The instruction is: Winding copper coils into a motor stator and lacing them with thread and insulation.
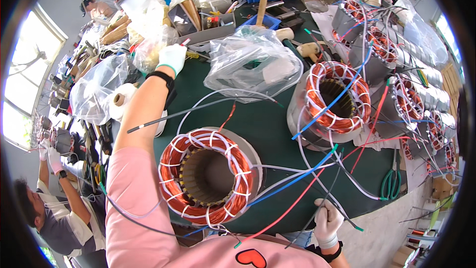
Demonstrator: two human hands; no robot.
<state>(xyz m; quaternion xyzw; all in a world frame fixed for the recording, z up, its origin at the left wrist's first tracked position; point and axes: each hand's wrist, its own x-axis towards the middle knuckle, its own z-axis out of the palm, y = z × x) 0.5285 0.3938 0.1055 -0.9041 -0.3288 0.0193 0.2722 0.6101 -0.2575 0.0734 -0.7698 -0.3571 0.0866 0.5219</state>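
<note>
A motor stator (196, 173) sits near the front edge of the tabletop (277, 213), left of centre and close to the person's chest, its round bore facing up and lined with ribbed, slotted metal edged in yellowish tabs. Around its mouth runs a thick ring of glossy copper windings (241, 173), bound at intervals by white lacing, above a smooth silvery-grey casing. Flexible leads in blue, red, white and dark grey sprawl from it (several end in green tips). The left arm stretches forward past the stator, its gloved left hand (172, 58) beyond it beside crumpled clear plastic; its fingers are bunched near a slim, red-tipped piece, though I cannot tell whether they grip it. The right hand (327, 224), in a pale knit glove, is low at the tabletop's near edge, fingers curled in beside a dark lead; whether they hold it I cannot tell. Farther out lie a second stator (325, 115) of similar build, a wrinkled transparent plastic bag (248, 67), green-handled scissors (391, 184) and, at far left, a gloved co-worker (62, 213).
</note>
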